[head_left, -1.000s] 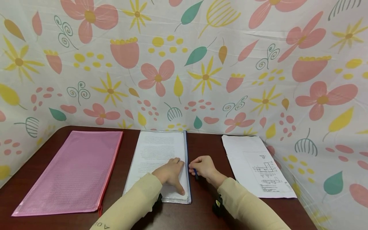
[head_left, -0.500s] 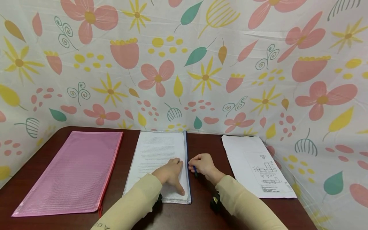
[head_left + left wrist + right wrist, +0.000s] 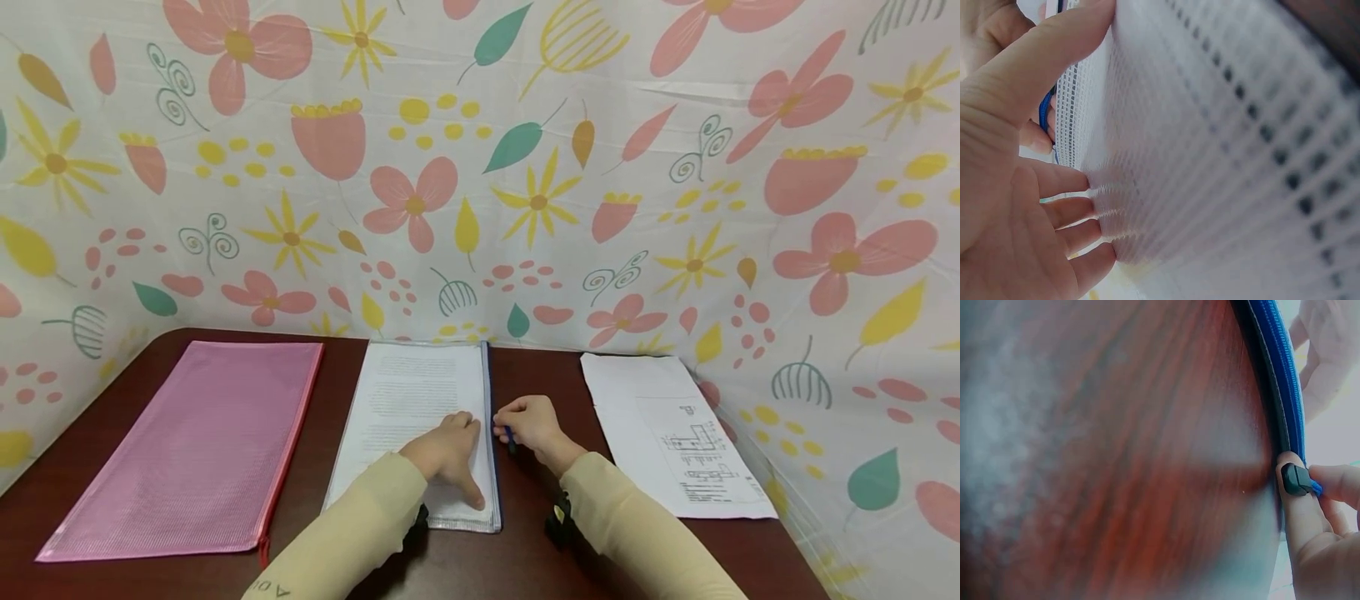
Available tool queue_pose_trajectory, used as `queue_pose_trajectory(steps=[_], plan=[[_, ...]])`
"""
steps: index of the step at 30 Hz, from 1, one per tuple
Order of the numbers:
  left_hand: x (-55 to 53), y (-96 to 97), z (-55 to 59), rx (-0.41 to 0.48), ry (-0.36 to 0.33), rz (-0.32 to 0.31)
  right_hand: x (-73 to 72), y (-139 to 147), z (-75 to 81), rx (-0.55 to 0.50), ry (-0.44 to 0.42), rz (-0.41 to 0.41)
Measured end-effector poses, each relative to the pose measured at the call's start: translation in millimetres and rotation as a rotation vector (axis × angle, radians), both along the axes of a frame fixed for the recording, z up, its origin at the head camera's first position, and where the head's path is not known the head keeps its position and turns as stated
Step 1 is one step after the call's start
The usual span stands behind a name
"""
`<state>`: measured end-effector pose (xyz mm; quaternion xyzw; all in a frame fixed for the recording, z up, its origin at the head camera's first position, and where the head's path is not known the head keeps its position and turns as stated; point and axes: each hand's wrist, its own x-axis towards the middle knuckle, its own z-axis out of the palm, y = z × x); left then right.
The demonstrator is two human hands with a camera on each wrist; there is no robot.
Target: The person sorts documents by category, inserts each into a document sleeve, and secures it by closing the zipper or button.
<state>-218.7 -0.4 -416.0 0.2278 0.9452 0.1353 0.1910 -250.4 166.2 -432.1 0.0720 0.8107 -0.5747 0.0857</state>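
Note:
A clear mesh zipper pouch (image 3: 412,379) with printed sheets inside lies flat mid-table, its blue zipper (image 3: 1286,375) along the right edge. My left hand (image 3: 447,454) rests on its lower right part, fingers and thumb spread; in the left wrist view the fingertips (image 3: 1107,253) touch the mesh. Beside the zipper edge, my right hand (image 3: 531,425) pinches the zipper pull, a blue cord with a black end (image 3: 1297,479), between thumb and fingers. The slider itself is hidden by the fingers.
To the left lies a pink mesh zipper pouch (image 3: 202,433) with a red zipper edge. A sheet of paper (image 3: 637,387) with printed drawings lies on the right. Behind the dark wooden table (image 3: 540,550) hangs a flower-patterned cloth (image 3: 480,125).
My right hand has crept slightly away from me along the zipper edge, holding the pull. The left hand stays in place on the pouch.

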Motion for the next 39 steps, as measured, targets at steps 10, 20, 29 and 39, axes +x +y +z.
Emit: queue_pose_trajectory(steps=[10,20,29,39], plan=[[0.8,2.9,-0.1,-0.004,0.006,-0.007,-3.5,2,1.0,0.002,0.001,0.001],[2.4,10.3,0.4,-0.017,0.023,-0.026,-7.8,7,0.6,0.011,0.003,-0.029],[3.2,18.5,2.8,-0.044,0.032,-0.031,-10.1,13,0.0,0.015,0.01,-0.045],[3.9,25.4,1.3,-0.051,0.034,-0.033,-11.7,19,0.4,0.032,0.012,-0.07]])
